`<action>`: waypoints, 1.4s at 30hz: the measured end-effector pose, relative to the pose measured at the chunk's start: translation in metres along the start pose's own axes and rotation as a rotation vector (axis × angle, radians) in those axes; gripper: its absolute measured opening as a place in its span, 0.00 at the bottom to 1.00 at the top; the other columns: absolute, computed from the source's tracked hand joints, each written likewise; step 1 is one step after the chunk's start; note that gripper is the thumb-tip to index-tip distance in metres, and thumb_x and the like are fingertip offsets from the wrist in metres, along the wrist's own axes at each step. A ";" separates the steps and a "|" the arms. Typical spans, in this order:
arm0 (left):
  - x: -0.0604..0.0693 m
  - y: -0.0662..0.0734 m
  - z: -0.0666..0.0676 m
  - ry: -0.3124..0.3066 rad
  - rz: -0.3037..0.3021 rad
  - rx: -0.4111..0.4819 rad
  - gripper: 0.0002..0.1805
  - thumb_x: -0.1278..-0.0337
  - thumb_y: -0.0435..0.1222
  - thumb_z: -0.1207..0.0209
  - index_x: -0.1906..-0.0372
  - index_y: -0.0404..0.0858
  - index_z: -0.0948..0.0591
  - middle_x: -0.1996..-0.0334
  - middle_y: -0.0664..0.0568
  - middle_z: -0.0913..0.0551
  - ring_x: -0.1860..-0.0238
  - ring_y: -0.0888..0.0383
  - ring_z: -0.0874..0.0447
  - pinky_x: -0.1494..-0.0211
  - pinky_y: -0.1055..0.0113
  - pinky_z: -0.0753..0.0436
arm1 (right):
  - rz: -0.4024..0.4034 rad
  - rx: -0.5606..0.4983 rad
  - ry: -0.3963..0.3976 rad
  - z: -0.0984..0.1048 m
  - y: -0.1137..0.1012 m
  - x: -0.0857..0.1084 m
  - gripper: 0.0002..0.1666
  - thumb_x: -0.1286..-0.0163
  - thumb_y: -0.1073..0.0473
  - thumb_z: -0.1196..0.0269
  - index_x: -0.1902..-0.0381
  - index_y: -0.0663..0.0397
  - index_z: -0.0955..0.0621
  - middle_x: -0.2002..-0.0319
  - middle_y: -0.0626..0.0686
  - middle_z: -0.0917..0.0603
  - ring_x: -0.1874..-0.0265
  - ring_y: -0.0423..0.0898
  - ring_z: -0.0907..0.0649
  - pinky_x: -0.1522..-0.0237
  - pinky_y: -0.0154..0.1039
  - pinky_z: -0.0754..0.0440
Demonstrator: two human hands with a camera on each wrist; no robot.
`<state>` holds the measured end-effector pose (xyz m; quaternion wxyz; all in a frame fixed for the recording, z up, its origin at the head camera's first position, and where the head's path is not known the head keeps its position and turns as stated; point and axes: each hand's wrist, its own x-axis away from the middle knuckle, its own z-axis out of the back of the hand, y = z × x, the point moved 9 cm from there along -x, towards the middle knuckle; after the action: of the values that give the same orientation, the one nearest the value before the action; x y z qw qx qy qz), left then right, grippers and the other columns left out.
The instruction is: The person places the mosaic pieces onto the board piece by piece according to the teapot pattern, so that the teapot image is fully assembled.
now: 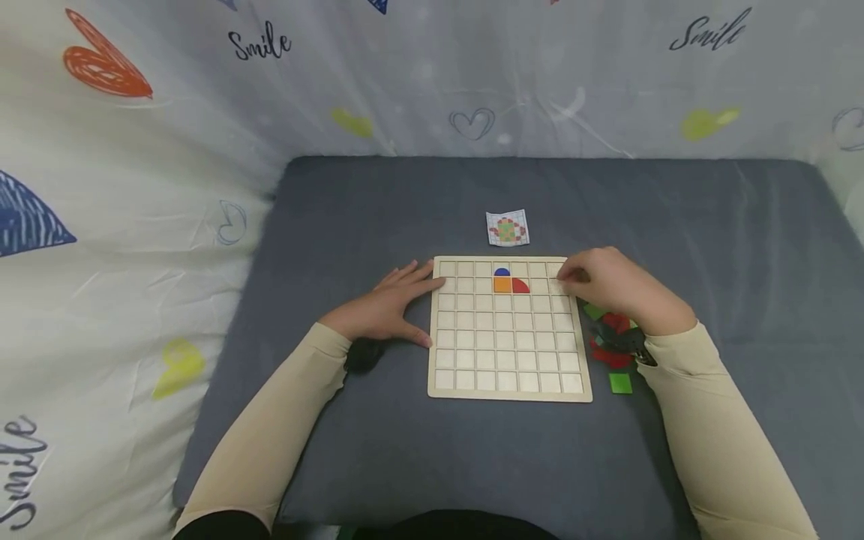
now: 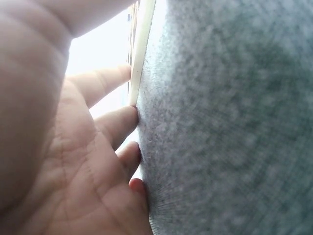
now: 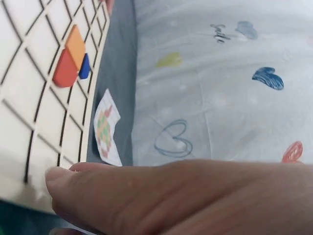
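A light wooden grid board (image 1: 509, 397) lies on the grey table. In its upper rows sit a blue half-round piece (image 1: 502, 272), an orange square piece (image 1: 502, 285) and a red quarter-round piece (image 1: 520, 286). My left hand (image 1: 385, 306), fingers spread and fairly straight, touches the board's left edge; its fingertips meet that edge in the left wrist view. Over the upper right edge is my right hand (image 1: 617, 285), with bent fingers and the thumb (image 3: 58, 178) close to the grid. Whether a piece is between these fingertips is hidden.
A small pattern card (image 1: 508, 228) lies beyond the board. Right of the board, partly under my right wrist, are red pieces (image 1: 613, 358) and green ones, with a green square (image 1: 620, 383) nearest me. A printed white curtain (image 1: 418, 82) hangs behind the table.
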<state>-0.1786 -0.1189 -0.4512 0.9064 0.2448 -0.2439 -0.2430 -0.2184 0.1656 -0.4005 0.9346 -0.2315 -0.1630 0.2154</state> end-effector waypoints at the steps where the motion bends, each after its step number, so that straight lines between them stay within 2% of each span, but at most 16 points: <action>1: 0.000 0.000 -0.001 -0.004 -0.001 0.002 0.61 0.52 0.55 0.21 0.15 0.52 0.43 0.13 0.54 0.61 0.14 0.52 0.71 0.14 0.50 0.64 | -0.006 0.005 -0.003 0.000 0.003 0.004 0.09 0.28 0.63 0.31 0.54 0.62 0.10 0.58 0.56 0.09 0.61 0.50 0.14 0.56 0.52 0.16; 8: -0.002 0.005 -0.003 -0.006 -0.031 0.026 0.62 0.51 0.57 0.21 0.14 0.52 0.44 0.13 0.55 0.62 0.14 0.52 0.73 0.14 0.47 0.63 | -0.018 0.063 -0.042 0.002 0.013 0.032 0.04 0.31 0.62 0.28 0.60 0.55 0.11 0.69 0.47 0.14 0.73 0.43 0.20 0.66 0.43 0.21; 13: 0.001 0.002 0.000 0.009 -0.021 0.030 0.62 0.52 0.56 0.21 0.15 0.52 0.43 0.13 0.55 0.61 0.14 0.51 0.72 0.14 0.46 0.62 | -0.054 0.018 -0.121 -0.008 0.013 0.045 0.04 0.29 0.58 0.29 0.65 0.50 0.14 0.79 0.44 0.21 0.83 0.42 0.24 0.74 0.41 0.24; 17: 0.002 0.002 0.001 0.006 -0.027 0.027 0.62 0.52 0.57 0.21 0.15 0.51 0.43 0.13 0.54 0.61 0.14 0.51 0.72 0.14 0.46 0.63 | -0.075 0.016 -0.150 -0.016 0.016 0.054 0.04 0.32 0.59 0.28 0.65 0.49 0.14 0.79 0.43 0.21 0.81 0.42 0.23 0.74 0.40 0.24; 23: 0.001 0.004 0.003 -0.002 -0.025 0.025 0.62 0.52 0.56 0.21 0.15 0.51 0.43 0.13 0.53 0.60 0.14 0.50 0.72 0.14 0.46 0.63 | -0.027 0.031 -0.126 -0.020 0.015 0.059 0.12 0.39 0.61 0.22 0.60 0.56 0.13 0.74 0.42 0.19 0.72 0.41 0.22 0.66 0.41 0.20; 33: 0.002 0.003 0.003 -0.004 -0.013 0.005 0.62 0.53 0.56 0.20 0.15 0.51 0.43 0.13 0.53 0.60 0.14 0.50 0.72 0.14 0.45 0.62 | -0.092 0.020 -0.137 -0.023 0.023 0.063 0.11 0.40 0.56 0.20 0.66 0.52 0.13 0.75 0.44 0.21 0.73 0.42 0.23 0.69 0.40 0.23; 39: 0.001 0.001 0.001 -0.011 -0.011 -0.006 0.63 0.53 0.57 0.20 0.15 0.51 0.43 0.13 0.52 0.60 0.14 0.50 0.71 0.14 0.45 0.62 | -0.074 -0.012 -0.156 -0.026 0.020 0.062 0.11 0.38 0.58 0.22 0.65 0.53 0.16 0.73 0.43 0.17 0.72 0.40 0.20 0.68 0.40 0.21; 42: 0.000 0.000 0.001 -0.008 -0.012 -0.021 0.63 0.53 0.58 0.21 0.15 0.51 0.43 0.13 0.52 0.59 0.14 0.49 0.71 0.15 0.45 0.65 | -0.052 -0.010 -0.148 -0.024 0.015 0.060 0.11 0.38 0.60 0.22 0.63 0.53 0.16 0.72 0.43 0.17 0.74 0.40 0.20 0.70 0.39 0.20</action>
<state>-0.1794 -0.1191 -0.4501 0.9065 0.2356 -0.2434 -0.2520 -0.1627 0.1975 -0.4159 0.9241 -0.2153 -0.2387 0.2067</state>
